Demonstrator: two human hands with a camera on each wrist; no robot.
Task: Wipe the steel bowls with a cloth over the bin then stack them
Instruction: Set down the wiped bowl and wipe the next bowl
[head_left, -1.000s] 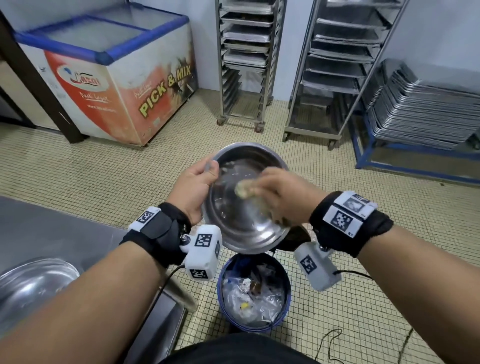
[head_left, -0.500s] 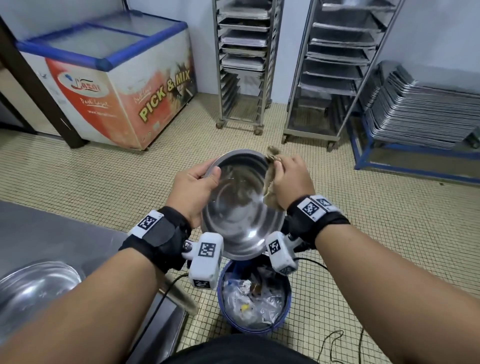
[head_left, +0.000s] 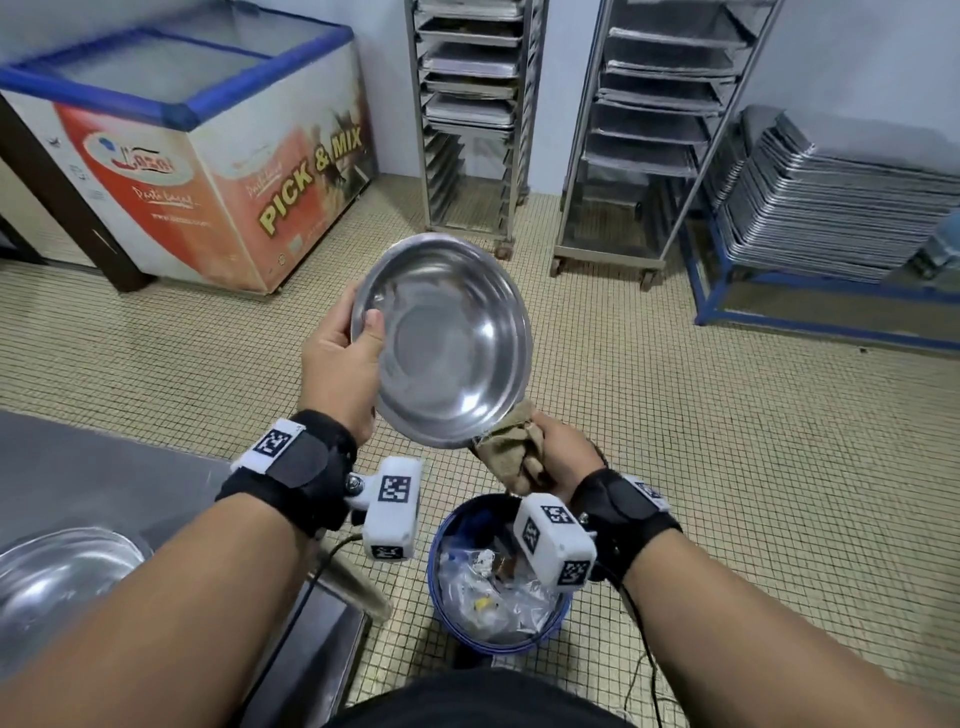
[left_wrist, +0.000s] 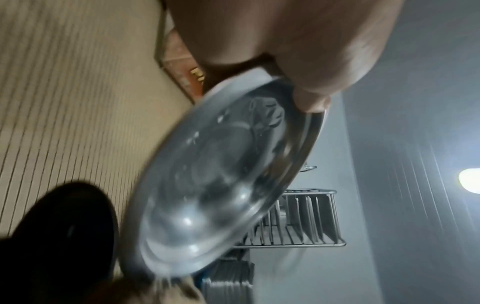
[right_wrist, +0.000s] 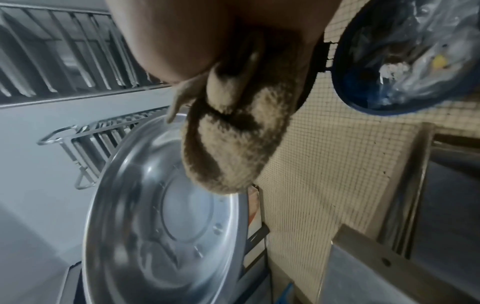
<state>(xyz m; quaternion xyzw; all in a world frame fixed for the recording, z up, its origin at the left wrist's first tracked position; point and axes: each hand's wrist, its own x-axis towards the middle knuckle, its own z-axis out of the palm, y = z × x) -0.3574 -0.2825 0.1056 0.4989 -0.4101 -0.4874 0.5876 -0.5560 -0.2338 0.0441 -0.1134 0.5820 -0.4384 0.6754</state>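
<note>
The left hand (head_left: 340, 371) grips the steel bowl (head_left: 444, 340) at its left rim, thumb curled over onto the inner wall and the other fingers hidden behind the metal, and holds it tilted with its hollow facing the person, up above the blue bin (head_left: 498, 631). The right hand (head_left: 563, 457) is closed round a bunched tan cloth (head_left: 506, 447), whose upper fold touches the bowl's lower right edge. Half a second ago that hand and the cloth were up at the bowl's right rim, and a second ago they were pressed inside the hollow; now they have dropped below the bowl, which the left hand has lifted higher and turned more openly towards the head camera, so its whole inside shows bare. The left wrist view adds the thumb (left_wrist: 309, 61) pressing over the rim and small droplets on the blurred inner surface of the bowl (left_wrist: 215, 185), which the head view does not resolve. The right wrist view shows the cloth (right_wrist: 233, 148) as a fuzzy wad protruding from the fist, over the bowl (right_wrist: 166, 226), with the bin (right_wrist: 345, 90) and its clear plastic liner off to one side. Only the head view takes in a second bowl (head_left: 60, 577) lying on the steel counter (head_left: 104, 483) at lower left, and beyond it the tiled floor (head_left: 727, 441), a chest freezer (head_left: 208, 156), tray racks (head_left: 472, 114) and stacked trays (head_left: 841, 202).
</note>
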